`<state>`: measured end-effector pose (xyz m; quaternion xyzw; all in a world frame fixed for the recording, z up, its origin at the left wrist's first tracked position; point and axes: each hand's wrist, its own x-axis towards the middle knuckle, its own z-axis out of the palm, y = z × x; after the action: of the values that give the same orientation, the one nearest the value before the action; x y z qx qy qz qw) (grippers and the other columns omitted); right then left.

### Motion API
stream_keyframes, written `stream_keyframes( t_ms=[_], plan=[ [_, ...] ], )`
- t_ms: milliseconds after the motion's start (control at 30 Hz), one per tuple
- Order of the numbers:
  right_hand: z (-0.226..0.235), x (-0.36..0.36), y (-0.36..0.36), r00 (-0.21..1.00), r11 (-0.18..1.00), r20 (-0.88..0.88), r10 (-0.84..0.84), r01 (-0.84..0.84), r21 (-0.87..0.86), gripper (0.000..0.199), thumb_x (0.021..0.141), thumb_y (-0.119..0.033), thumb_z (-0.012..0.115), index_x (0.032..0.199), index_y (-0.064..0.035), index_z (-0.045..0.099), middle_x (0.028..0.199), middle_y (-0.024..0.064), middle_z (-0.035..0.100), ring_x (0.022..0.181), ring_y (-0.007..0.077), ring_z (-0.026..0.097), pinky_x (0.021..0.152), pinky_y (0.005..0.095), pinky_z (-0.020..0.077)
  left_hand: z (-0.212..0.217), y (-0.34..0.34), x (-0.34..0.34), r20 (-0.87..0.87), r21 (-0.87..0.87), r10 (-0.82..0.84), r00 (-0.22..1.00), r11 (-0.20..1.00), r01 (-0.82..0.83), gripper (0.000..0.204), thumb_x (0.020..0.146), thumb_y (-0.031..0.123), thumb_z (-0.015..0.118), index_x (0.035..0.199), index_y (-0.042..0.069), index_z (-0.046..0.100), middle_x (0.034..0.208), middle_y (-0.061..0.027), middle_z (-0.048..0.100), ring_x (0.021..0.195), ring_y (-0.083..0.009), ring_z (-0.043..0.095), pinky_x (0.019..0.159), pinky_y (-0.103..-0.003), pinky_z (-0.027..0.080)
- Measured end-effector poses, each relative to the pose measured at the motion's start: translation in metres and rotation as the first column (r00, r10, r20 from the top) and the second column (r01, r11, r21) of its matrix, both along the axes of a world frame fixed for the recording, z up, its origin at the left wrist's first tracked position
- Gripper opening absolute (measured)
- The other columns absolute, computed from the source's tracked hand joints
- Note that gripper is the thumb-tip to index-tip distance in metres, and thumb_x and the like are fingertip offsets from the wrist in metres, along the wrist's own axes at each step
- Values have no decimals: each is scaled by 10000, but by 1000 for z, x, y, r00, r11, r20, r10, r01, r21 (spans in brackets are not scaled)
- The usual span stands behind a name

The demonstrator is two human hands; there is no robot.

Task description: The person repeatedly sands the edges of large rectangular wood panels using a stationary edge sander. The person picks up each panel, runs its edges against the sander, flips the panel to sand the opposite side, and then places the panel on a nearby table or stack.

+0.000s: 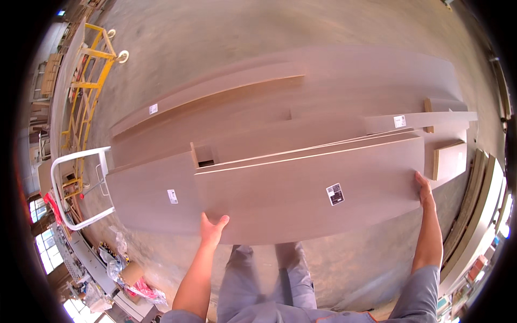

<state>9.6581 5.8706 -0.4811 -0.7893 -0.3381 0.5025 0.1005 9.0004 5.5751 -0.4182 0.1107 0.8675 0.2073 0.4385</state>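
Note:
A long brown laminated board (301,196) lies on top of a stack of similar boards (280,116) on a low cart. It carries a small dark label (335,194). My left hand (212,229) grips its near long edge toward the left end, thumb on top. At the right end of the same board my right hand (424,189) clasps the short edge, arm stretched out. My grey trouser legs (264,280) stand just below the board.
The cart's white tube handle (70,185) sticks out at the left. A yellow trolley frame (89,91) stands at the far left. More boards lean on edge at the right (476,204). Boxes and plastic bags (121,272) lie at lower left on the concrete floor.

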Motion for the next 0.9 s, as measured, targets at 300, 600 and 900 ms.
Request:
stream_keyframes(
  t_ms=[300,600,900],
  plan=[
    [15,-44,-19,638,847,731,242,-506,162,785,839,-431,640,1423,-6,331,1450,225,350,1353,345,327,1117,391,264,10,-21,6,-135,-185,-177,975,971,151,1042,726,512,750,1375,-146,268,1391,-299,388,1325,-369,368,1087,-405,317],
    [34,-356,-124,417,605,799,432,-791,86,763,899,-419,493,1474,-6,209,1559,185,104,1444,348,87,1155,489,113,76,-308,4,172,-288,-426,888,840,459,648,748,511,688,1111,-10,560,1030,-224,624,992,-351,603,856,-417,470],
    [144,-612,-511,-309,-377,222,925,-824,423,623,862,-388,574,1405,-134,400,1514,151,258,1404,324,222,1139,430,237,111,-588,-8,-5,-64,47,999,997,-48,489,789,429,668,1001,-11,644,948,-221,663,927,-363,629,809,-411,493]
  ],
)
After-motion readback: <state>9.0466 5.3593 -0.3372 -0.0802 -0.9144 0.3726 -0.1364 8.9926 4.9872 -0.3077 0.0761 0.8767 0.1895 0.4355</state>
